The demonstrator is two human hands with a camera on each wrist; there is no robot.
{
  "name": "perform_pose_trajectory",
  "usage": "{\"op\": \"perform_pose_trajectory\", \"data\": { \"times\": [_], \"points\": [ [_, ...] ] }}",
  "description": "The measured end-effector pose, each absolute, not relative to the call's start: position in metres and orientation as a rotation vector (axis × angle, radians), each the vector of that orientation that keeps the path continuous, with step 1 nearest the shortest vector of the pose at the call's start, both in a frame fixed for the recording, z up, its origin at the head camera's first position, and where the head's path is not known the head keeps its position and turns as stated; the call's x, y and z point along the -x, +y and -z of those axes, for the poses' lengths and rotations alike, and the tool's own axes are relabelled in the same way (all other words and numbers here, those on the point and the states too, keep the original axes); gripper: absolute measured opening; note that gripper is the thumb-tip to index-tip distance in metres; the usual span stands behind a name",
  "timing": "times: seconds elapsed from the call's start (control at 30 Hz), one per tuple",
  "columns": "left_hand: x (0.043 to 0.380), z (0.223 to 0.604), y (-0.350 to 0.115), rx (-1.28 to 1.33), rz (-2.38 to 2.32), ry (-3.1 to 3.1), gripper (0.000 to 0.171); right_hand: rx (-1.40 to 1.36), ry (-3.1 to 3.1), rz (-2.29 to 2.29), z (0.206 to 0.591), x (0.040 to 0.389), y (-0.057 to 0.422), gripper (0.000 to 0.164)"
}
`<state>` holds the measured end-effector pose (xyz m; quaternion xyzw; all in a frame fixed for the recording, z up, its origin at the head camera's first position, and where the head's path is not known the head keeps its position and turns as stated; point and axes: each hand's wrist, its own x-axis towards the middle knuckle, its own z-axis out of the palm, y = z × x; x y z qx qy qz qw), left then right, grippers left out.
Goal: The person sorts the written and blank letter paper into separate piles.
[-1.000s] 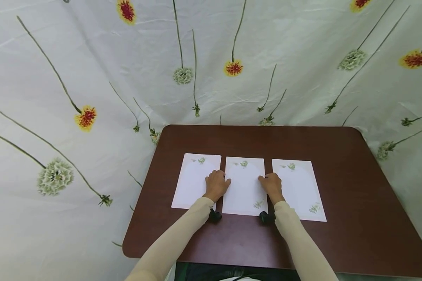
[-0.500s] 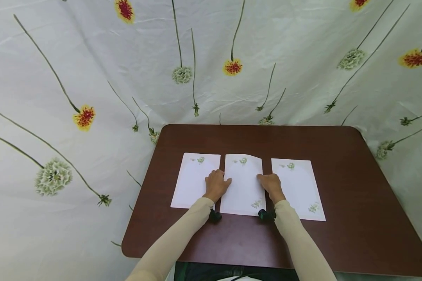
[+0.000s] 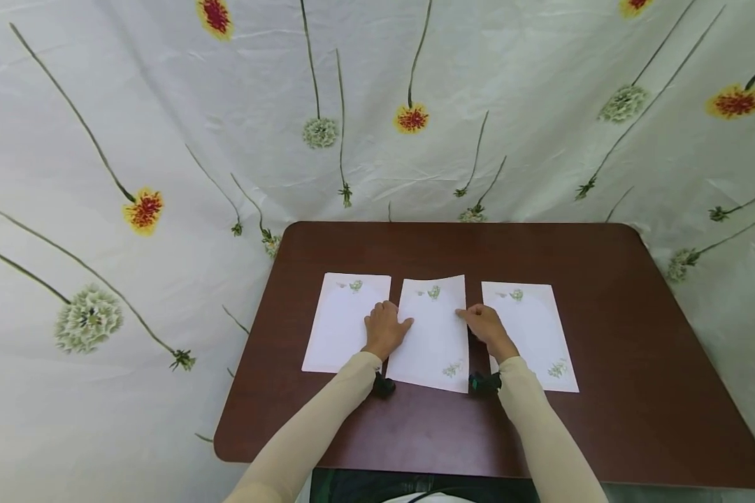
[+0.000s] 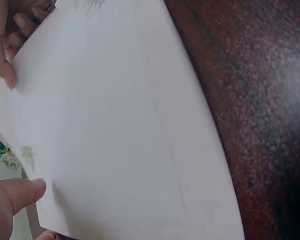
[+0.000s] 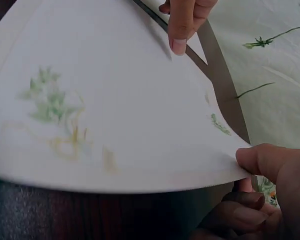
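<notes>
The middle paper sheet, white with small green plant prints, is held between both hands over the table. My left hand pinches its left edge, thumb on top and fingertips beneath. At the opposite edge my right hand grips the paper, its thumb pressed on the printed face and fingers curled under. In the right wrist view the sheet bows, its near edge raised off the dark surface. Both forearms reach in from the front, and part of the left edge hides behind the left hand.
A matching sheet lies flat on the left, partly under the left hand and forearm. Another sheet lies on the right, partly behind the right hand. The brown table has rounded corners; a flower-printed cloth hangs behind it.
The middle sheet has come up off the table and tilted, its right side raised. My right hand has turned with that edge; the left hand stays nearly in place.
</notes>
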<state>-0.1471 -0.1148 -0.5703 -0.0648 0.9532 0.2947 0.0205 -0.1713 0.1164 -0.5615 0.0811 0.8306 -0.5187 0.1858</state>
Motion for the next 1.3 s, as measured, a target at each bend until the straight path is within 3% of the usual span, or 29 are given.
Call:
{"op": "perform_pose_trajectory", "data": {
  "times": [0.23,0.43,0.87,1.03,1.3],
  "points": [
    [0.15,0.573,-0.11,0.176,-0.868,2.977,0.039,-0.008,2.546,1.237,0.563,0.17,0.122,0.027],
    [0.152,0.572,-0.107,0.163,-0.93,2.943,0.035,0.007,2.57,1.34,0.559,0.169,0.131,0.023],
    [0.156,0.567,-0.076,-0.014,-1.006,2.906,0.022,-0.201,2.593,1.326,0.55,0.171,0.171,0.043],
    [0.157,0.568,-0.051,-0.094,-0.993,2.866,0.021,-0.282,2.676,1.227,0.549,0.169,0.191,0.04],
    [0.174,0.568,-0.011,-0.137,-0.882,2.804,0.036,-0.393,2.767,1.168,0.55,0.169,0.222,0.036]
  ]
}}
